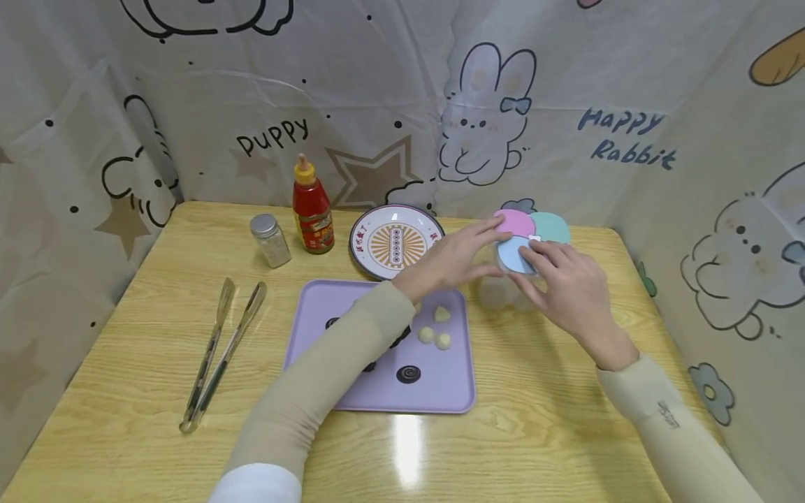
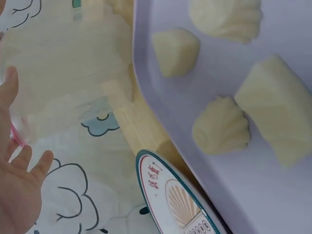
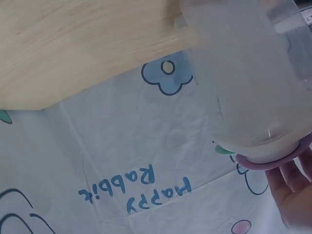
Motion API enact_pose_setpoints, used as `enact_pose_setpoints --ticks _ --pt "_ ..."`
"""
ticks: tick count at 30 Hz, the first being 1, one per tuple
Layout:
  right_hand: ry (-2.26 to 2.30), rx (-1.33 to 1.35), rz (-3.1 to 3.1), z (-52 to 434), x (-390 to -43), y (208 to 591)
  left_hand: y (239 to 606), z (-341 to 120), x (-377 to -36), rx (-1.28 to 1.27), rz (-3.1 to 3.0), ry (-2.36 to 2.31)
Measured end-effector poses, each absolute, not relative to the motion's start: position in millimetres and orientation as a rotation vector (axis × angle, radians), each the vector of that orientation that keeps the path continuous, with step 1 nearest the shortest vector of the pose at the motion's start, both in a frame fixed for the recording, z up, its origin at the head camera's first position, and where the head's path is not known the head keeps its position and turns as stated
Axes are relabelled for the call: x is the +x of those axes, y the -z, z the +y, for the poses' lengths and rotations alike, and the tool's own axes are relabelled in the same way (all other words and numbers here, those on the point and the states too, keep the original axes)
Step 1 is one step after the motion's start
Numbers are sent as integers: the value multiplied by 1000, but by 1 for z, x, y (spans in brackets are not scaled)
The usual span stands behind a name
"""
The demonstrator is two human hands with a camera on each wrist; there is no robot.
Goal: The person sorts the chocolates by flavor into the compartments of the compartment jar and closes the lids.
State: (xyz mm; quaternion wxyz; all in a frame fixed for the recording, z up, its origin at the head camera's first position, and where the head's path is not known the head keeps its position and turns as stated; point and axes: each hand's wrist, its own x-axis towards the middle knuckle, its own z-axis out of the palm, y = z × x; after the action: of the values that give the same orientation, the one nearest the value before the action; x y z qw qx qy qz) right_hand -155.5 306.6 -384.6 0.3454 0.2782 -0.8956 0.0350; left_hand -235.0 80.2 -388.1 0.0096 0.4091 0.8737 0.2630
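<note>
A clear plastic container [image 3: 248, 73] with a pink lid [image 1: 516, 223], a green lid [image 1: 553, 226] and a blue lid [image 1: 513, 257] stands at the back right. From the left, my left hand [image 1: 454, 255] reaches over the tray, its extended fingers at the pink lid and its thumb near the blue lid's lower edge. My right hand [image 1: 569, 286] pinches the blue lid's right side, fingers bent on top and thumb at the front rim. In the left wrist view, spread fingers [image 2: 41, 168] show beside the container's cloudy wall.
A lilac tray [image 1: 462, 398] holds pale food pieces [image 1: 434, 337] and dark spiral pieces [image 1: 409, 374]. Behind it are a plate [image 1: 371, 262], a red sauce bottle [image 1: 312, 216] and a shaker jar [image 1: 271, 241]. Metal tongs [image 1: 216, 360] lie left. Printed cloth [image 1: 377, 91] surrounds the table.
</note>
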Motion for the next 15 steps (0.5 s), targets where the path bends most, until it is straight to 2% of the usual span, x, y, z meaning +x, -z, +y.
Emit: enact_pose_setpoints --ticks 15 --pt "234 880 -2130 308 -168 385 391 81 -237 1282 2740 -883"
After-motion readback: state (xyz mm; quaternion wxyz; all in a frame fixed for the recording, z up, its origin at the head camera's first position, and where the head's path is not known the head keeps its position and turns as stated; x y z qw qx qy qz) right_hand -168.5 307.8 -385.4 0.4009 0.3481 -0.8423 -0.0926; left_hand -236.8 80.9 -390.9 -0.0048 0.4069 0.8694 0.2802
